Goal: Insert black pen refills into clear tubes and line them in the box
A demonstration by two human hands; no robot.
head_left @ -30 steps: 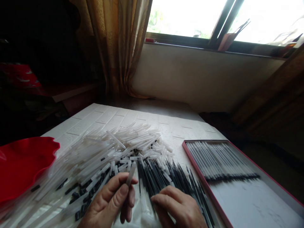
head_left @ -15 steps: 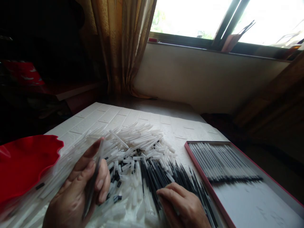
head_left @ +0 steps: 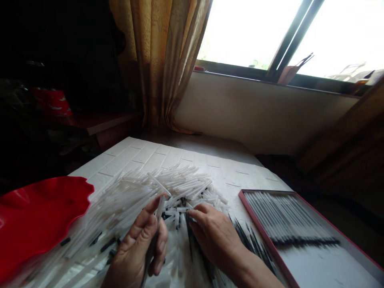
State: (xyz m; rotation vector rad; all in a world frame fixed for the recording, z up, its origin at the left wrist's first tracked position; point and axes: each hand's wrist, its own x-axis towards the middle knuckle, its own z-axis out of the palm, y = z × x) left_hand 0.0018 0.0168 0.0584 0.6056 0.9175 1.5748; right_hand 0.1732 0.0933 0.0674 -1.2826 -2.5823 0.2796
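Observation:
Wrapped round a translucent pen barrel (head_left: 161,209) with a dark lower part, my left hand (head_left: 138,244) is left of centre. My right hand (head_left: 214,234) reaches over the dark thin rods (head_left: 189,240), its fingertips pinched at the edge of the pile of small pieces; what they hold, if anything, is hidden. White translucent tubes (head_left: 180,176) lie heaped beyond both hands. Short clear and black caps (head_left: 172,214) are scattered between the hands. More black rods (head_left: 252,242) lie to the right of my right hand.
On the right, a red-edged box (head_left: 315,264) holds a row of finished-looking pens (head_left: 285,212). A red wavy-rimmed bowl (head_left: 45,212) stands at the left. Behind the white brick-patterned tabletop (head_left: 240,168) are a curtain (head_left: 159,60) and a window.
My left hand has moved right with the pen barrel. My right hand has moved forward over the dark rods, towards the small pieces. The camera view has shifted slightly.

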